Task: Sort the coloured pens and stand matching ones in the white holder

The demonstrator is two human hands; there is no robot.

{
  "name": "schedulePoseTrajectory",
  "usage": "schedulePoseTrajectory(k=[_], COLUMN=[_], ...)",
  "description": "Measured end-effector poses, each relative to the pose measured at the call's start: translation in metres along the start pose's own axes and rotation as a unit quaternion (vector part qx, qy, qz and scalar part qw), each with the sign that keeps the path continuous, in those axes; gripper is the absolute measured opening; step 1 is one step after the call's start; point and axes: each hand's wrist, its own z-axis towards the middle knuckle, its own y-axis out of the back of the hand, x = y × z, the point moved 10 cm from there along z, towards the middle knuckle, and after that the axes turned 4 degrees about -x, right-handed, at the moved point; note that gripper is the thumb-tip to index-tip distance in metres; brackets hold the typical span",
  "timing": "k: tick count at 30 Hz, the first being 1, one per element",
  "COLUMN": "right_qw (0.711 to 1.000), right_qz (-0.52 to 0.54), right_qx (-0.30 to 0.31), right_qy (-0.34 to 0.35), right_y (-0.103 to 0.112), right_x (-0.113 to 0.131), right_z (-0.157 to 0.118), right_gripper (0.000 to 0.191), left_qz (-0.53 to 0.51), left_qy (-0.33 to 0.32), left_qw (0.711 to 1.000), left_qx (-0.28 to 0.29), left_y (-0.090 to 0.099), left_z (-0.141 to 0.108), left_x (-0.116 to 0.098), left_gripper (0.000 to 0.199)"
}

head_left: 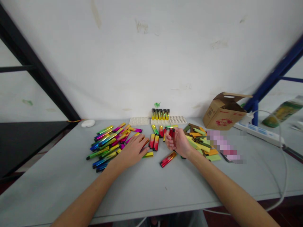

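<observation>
Shiny multicoloured lighters (109, 138) lie in a loose pile at the left of the table. My left hand (132, 150) rests over the pile's right side, fingers stretched out, partly hiding the lighters beneath. My right hand (180, 143) is closed around a red lighter (172, 133), held up off the table. Between my hands two red-and-yellow lighters (154, 142) lie side by side. Nearer to me is another red-to-gold lighter (168, 159). At the back, several yellow lighters (160, 114) with dark tops stand upright in the middle white holed tray (160, 122).
Two more holed trays, a left one (139, 121) and a right one (178, 119), sit by the wall. Green, yellow and orange lighters (201, 143) are heaped at right. Beyond stand a cardboard box (221, 116), a power strip (260, 134) and a bottle (281, 112). A white case (88, 123) lies back left.
</observation>
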Motion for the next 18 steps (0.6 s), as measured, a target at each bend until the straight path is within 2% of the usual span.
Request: schedulePoseTrajectory(k=[5, 7, 10, 14, 18], right_qw=[0.997, 0.996, 0.993, 0.974, 0.966], right_qz=[0.055, 0.067, 0.049, 0.016, 0.002], right_qx=[0.026, 0.013, -0.057, -0.175, -0.199], right_qy=[0.043, 0.065, 0.093, 0.143, 0.162], right_y=[-0.001, 0.006, 0.025, 0.055, 0.065], right_x=[0.016, 0.026, 0.040, 0.058, 0.068], right_z=[-0.006, -0.007, -0.008, -0.013, -0.015], right_gripper=[0.038, 0.035, 0.036, 0.028, 0.029], left_qz=[-0.002, -0.005, -0.008, -0.006, 0.002], left_qy=[0.001, 0.001, -0.002, -0.001, 0.003], left_qw=[1.000, 1.000, 1.000, 1.000, 1.000], left_qx=[-0.008, -0.013, -0.009, -0.004, 0.001], left_y=[0.000, 0.000, -0.002, -0.002, -0.001], left_z=[-0.001, -0.001, -0.001, 0.000, 0.000], left_x=[0.002, 0.003, 0.003, 0.003, 0.002], left_gripper=[0.030, 0.030, 0.030, 0.030, 0.030])
